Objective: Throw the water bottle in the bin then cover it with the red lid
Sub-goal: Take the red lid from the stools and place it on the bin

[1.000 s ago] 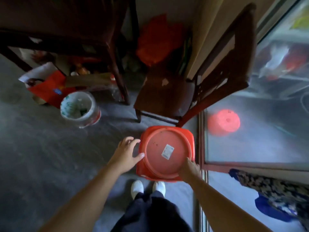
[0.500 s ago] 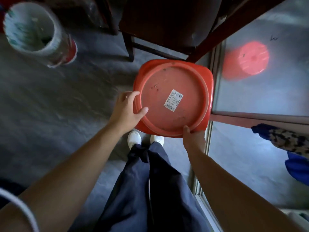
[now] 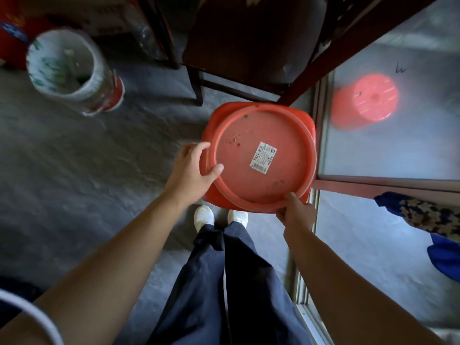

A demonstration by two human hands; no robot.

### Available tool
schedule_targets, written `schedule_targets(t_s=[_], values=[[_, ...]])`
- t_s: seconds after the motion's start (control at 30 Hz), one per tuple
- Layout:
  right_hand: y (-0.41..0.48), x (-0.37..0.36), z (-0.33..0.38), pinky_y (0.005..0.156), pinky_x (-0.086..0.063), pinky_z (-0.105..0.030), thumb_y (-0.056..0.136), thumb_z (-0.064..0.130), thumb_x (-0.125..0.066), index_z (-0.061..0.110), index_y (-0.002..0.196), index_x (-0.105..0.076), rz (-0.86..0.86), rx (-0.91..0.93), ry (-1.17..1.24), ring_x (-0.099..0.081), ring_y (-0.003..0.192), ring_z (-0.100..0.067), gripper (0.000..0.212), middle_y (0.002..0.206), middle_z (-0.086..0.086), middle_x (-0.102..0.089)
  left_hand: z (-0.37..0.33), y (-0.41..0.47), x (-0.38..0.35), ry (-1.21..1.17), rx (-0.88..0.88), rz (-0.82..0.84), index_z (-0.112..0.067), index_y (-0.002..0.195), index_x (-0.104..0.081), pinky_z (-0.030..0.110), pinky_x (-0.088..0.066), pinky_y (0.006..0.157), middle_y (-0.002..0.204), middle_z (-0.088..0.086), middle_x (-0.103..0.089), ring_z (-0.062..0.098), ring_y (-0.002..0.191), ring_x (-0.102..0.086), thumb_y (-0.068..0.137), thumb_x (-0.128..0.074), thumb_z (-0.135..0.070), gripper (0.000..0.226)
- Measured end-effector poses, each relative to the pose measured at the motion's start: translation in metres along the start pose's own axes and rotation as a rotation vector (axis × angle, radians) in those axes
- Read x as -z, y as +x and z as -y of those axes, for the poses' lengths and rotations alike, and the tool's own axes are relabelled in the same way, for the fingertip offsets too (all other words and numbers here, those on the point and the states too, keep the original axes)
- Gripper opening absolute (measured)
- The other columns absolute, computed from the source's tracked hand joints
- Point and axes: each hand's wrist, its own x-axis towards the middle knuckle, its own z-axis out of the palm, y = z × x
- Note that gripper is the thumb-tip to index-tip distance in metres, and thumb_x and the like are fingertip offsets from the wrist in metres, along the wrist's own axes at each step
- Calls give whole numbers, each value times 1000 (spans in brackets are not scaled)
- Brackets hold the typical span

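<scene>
Red lid [image 3: 261, 158] lifted closer since a second ago, both grips clamped on it: left hand [image 3: 193, 170] at left rim, right hand [image 3: 296, 212] at near edge. Bin [image 3: 72, 70] well off left; covering still pending. Bottle not discernible.

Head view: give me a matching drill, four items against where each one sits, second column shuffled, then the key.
Items:
1. left hand
2. right hand
3. white label
4. white bucket

Places:
A. upper left, on the floor
B. middle of the red lid
C. lid's near edge
D. lid's left edge

Pairs: 1-D, 2-C, 3-B, 4-A
</scene>
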Motion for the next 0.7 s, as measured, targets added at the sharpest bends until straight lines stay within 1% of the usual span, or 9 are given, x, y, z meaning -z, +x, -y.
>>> schedule_targets(t_s=[0.13,0.2,0.27,0.33,0.37,0.43,0.5,0.6,0.7], values=[[-15,10,17,40,-42,-22,81,21,-75,12,110,-59,275,-99,131,-53,54,-13,34,78,-3,-58,-7,-10,21,-40,-7,-47,-18,132,-47,34,-37,108,134,8,-44,22,126,-44,82,-68,-34,56],[-26,13,28,35,-40,-19,84,16,-72,14,108,-58,386,-113,194,-53,44,-8,27,75,-1,-57,-9,-18,36,-71,-4,-89,-19,131,-48,36,-39,106,133,7,-44,21,124,-46,81,-69,-35,57],[-40,15,39,36,-40,-17,85,10,-69,15,102,-59,424,-102,250,-53,41,-6,21,67,0,-60,-10,-26,54,-116,26,-119,-21,132,-47,36,-40,105,135,6,-45,20,124,-46,80,-68,-38,59],[-59,16,48,42,-48,-20,84,7,-69,11,109,-60,456,-72,268,-62,50,-11,27,68,0,-70,-9,-36,76,-186,46,-148,-19,132,-48,38,-40,106,135,5,-46,20,125,-47,76,-68,-47,66],[-70,16,52,50,-54,-24,81,6,-70,8,116,-61,478,-56,264,-70,62,-15,36,78,-3,-75,-7,-42,87,-218,54,-162,-18,131,-49,39,-40,106,134,5,-48,19,124,-48,72,-66,-52,70],[-96,13,56,72,-61,-44,68,10,-79,5,127,-58,517,-16,234,-73,91,-28,64,105,-12,-75,-3,-53,112,-283,101,-169,-19,131,-49,37,-41,104,136,5,-49,15,120,-48,70,-67,-54,72],[-128,6,59,90,-52,-63,57,14,-84,6,131,-55,584,22,218,-66,109,-38,79,120,-17,-70,5,-63,143,-349,147,-180,-22,131,-49,35,-43,100,137,5,-49,14,117,-50,64,-67,-59,78],[-176,-12,58,95,-46,-69,66,11,-73,10,120,-60,665,63,130,-63,109,-41,55,117,-17,-70,22,-82,194,-425,163,-228,-20,132,-48,35,-43,103,135,4,-52,16,119,-53,55,-61,-67,91],[-232,-34,53,85,-54,-60,67,7,-76,11,121,-58,699,91,90,-67,101,-43,58,111,-19,-72,33,-103,250,-517,152,-250,-18,135,-45,30,-39,102,126,0,-51,14,120,-52,52,-63,-66,97]])
